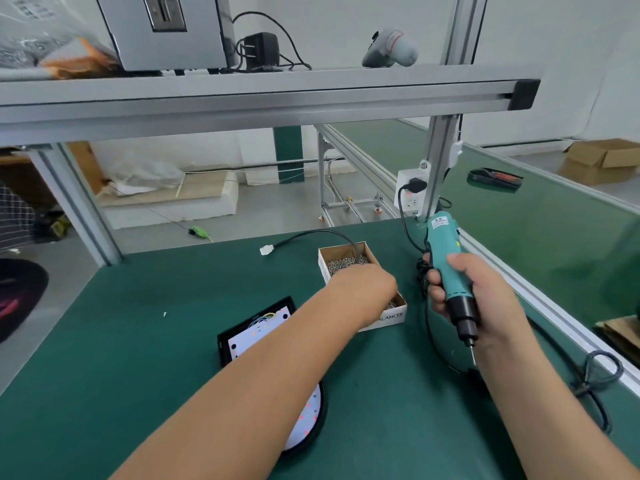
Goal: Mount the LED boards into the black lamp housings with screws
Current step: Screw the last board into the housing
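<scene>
Left hand (367, 284) reaches into the screw box (341, 251), its grasp hidden; right hand (485, 303) grips the driver (445, 258). Pinch out just one; keep it upright.

You get bright, even light with soft shadows on the green matte surface (138, 341); wide-angle bending and slight blur mark the edges.

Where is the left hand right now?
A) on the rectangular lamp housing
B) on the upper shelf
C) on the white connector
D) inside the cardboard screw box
D: the left hand reaches into the cardboard box over the screws, while the right hand holds the teal screwdriver beside it.
</scene>
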A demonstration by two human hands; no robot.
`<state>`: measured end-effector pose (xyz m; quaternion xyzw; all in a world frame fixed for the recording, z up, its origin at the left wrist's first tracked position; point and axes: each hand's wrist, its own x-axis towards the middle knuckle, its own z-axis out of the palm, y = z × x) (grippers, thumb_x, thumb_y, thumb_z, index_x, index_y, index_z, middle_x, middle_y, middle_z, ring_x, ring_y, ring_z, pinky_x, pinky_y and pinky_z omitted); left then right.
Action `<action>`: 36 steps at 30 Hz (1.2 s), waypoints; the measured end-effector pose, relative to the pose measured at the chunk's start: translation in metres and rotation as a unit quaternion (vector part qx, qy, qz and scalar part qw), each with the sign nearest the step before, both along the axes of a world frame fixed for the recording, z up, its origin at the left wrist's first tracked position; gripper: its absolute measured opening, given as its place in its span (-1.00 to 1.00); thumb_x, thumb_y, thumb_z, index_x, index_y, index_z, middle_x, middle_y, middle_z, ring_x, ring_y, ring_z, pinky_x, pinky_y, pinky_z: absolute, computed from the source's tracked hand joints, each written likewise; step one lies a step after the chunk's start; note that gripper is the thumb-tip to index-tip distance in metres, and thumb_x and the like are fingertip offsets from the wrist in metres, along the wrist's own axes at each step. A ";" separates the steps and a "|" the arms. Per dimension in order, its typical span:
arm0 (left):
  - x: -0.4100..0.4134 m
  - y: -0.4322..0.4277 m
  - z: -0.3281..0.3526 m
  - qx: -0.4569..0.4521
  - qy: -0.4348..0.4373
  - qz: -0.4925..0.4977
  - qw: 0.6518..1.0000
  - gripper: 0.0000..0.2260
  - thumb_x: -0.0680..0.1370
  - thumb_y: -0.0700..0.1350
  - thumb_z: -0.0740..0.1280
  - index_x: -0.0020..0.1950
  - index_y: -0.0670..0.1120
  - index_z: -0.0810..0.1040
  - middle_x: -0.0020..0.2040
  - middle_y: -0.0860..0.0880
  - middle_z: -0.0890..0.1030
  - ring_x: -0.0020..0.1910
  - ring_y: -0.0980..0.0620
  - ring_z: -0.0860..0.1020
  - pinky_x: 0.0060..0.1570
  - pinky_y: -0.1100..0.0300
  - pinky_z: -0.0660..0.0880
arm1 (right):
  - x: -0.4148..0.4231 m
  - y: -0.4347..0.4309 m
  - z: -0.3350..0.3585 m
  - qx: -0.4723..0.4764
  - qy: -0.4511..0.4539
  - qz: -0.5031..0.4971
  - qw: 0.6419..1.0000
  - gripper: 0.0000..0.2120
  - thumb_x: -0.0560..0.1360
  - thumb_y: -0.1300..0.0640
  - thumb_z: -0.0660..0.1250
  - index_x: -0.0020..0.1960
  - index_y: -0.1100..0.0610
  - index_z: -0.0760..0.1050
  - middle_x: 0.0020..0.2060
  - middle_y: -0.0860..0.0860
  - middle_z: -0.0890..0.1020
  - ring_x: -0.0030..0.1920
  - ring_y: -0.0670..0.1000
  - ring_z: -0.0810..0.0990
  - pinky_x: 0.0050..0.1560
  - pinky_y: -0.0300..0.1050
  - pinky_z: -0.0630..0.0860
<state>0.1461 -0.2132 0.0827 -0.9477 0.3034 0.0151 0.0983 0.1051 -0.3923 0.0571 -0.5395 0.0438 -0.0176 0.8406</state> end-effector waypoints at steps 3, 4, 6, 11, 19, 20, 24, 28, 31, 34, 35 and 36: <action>0.004 0.002 -0.001 -0.011 -0.003 -0.012 1.000 -0.77 0.45 -0.42 0.32 -0.24 -0.10 0.45 -0.20 -0.11 0.52 -0.25 -0.17 0.46 -0.35 0.09 0.35 | 0.000 0.004 -0.003 -0.026 0.007 0.000 1.000 -0.73 0.61 0.09 0.24 0.19 0.22 0.57 -0.23 0.08 0.59 -0.40 0.01 0.51 -0.43 -0.20 0.49; 0.003 0.003 -0.001 -0.013 -0.005 -0.011 1.000 -0.79 0.45 -0.41 0.32 -0.22 -0.11 0.48 -0.21 -0.11 0.52 -0.25 -0.17 0.46 -0.35 0.08 0.35 | 0.001 0.005 -0.003 -0.034 0.011 0.000 0.999 -0.72 0.60 0.08 0.25 0.21 0.22 0.56 -0.23 0.08 0.60 -0.40 0.01 0.51 -0.43 -0.19 0.49; 0.002 0.006 -0.004 -0.016 -0.005 -0.006 1.000 -0.81 0.45 -0.41 0.31 -0.13 -0.12 0.56 -0.22 -0.08 0.50 -0.25 -0.16 0.46 -0.35 0.08 0.32 | 0.001 0.008 -0.003 -0.041 0.016 0.002 0.999 -0.66 0.54 0.05 0.29 0.23 0.21 0.54 -0.22 0.08 0.60 -0.39 0.01 0.52 -0.42 -0.18 0.50; 0.006 0.010 -0.012 -0.056 0.001 0.004 0.998 -0.83 0.52 -0.39 0.29 -0.05 -0.15 0.58 -0.19 -0.09 0.54 -0.20 -0.17 0.51 -0.38 0.07 0.35 | 0.003 0.009 -0.004 -0.039 0.011 0.004 0.999 -0.58 0.45 0.02 0.32 0.24 0.21 0.56 -0.21 0.08 0.60 -0.38 0.02 0.52 -0.42 -0.17 0.49; -0.001 0.038 0.020 -0.496 0.223 0.117 0.831 -0.85 0.71 -0.19 0.28 0.08 -0.11 0.66 -0.12 0.00 0.66 -0.17 0.04 0.57 -0.18 0.17 0.51 | 0.003 0.013 -0.003 -0.019 -0.010 -0.012 1.000 -0.72 0.62 0.07 0.30 0.21 0.24 0.55 -0.27 0.06 0.55 -0.42 -0.02 0.49 -0.47 -0.22 0.45; -0.010 0.049 0.026 -0.593 0.310 0.140 0.730 -0.86 0.71 -0.21 0.29 0.05 -0.12 0.64 -0.18 -0.01 0.64 -0.27 0.08 0.53 -0.29 0.23 0.49 | 0.002 0.014 -0.003 -0.016 -0.016 -0.015 1.000 -0.74 0.65 0.08 0.29 0.22 0.25 0.55 -0.28 0.05 0.55 -0.43 -0.03 0.48 -0.48 -0.22 0.45; -0.051 0.108 0.033 -0.763 0.475 0.173 0.403 -0.90 0.63 -0.21 0.31 -0.05 -0.15 0.59 -0.18 -0.11 0.62 -0.34 0.07 0.48 -0.46 0.31 0.40 | -0.005 0.026 0.005 0.062 -0.052 -0.038 0.996 -0.81 0.68 0.10 0.29 0.18 0.21 0.54 -0.24 0.03 0.56 -0.37 -0.06 0.51 -0.41 -0.25 0.51; -0.097 0.157 0.008 -0.780 0.459 0.228 0.360 -0.89 0.58 -0.19 0.34 -0.07 -0.18 0.64 -0.13 -0.14 0.60 -0.33 0.05 0.43 -0.50 0.31 0.32 | -0.017 0.056 0.012 0.177 -0.095 -0.052 0.978 -0.86 0.66 0.14 0.32 0.20 0.12 0.52 -0.20 0.00 0.57 -0.25 -0.04 0.57 -0.24 -0.22 0.58; -0.116 0.177 -0.010 -0.782 0.429 0.229 0.391 -0.92 0.51 -0.22 0.47 -0.02 -0.18 0.72 -0.14 -0.12 0.58 -0.34 0.08 0.39 -0.52 0.33 0.29 | -0.024 0.085 0.024 0.209 -0.132 -0.027 0.969 -0.80 0.59 0.23 0.37 0.18 0.07 0.51 -0.18 0.02 0.55 -0.19 0.01 0.57 -0.05 -0.08 0.57; -0.121 0.185 -0.019 -0.794 0.408 0.220 0.393 -0.82 0.46 -0.23 0.50 0.05 -0.20 0.73 -0.15 -0.12 0.59 -0.37 0.10 0.38 -0.54 0.33 0.27 | -0.026 0.113 0.046 0.213 -0.156 0.013 0.964 -0.92 0.57 0.20 0.42 0.01 0.07 0.54 -0.24 -0.01 0.51 -0.24 -0.02 0.50 -0.07 -0.07 0.52; -0.121 0.185 -0.020 -0.797 0.404 0.215 0.395 -0.80 0.45 -0.23 0.52 0.06 -0.21 0.72 -0.14 -0.13 0.61 -0.38 0.10 0.38 -0.55 0.33 0.27 | -0.026 0.122 0.052 0.224 -0.162 0.026 0.961 -0.94 0.57 0.18 0.41 -0.04 0.07 0.54 -0.28 -0.03 0.48 -0.28 -0.04 0.47 -0.12 -0.09 0.50; -0.121 0.185 -0.021 -0.797 0.401 0.210 0.401 -0.79 0.42 -0.24 0.55 0.05 -0.20 0.73 -0.13 -0.15 0.62 -0.38 0.10 0.37 -0.55 0.33 0.28 | -0.026 0.131 0.057 0.237 -0.165 0.038 0.957 -0.94 0.57 0.16 0.41 -0.06 0.08 0.55 -0.31 -0.05 0.47 -0.31 -0.06 0.44 -0.16 -0.12 0.48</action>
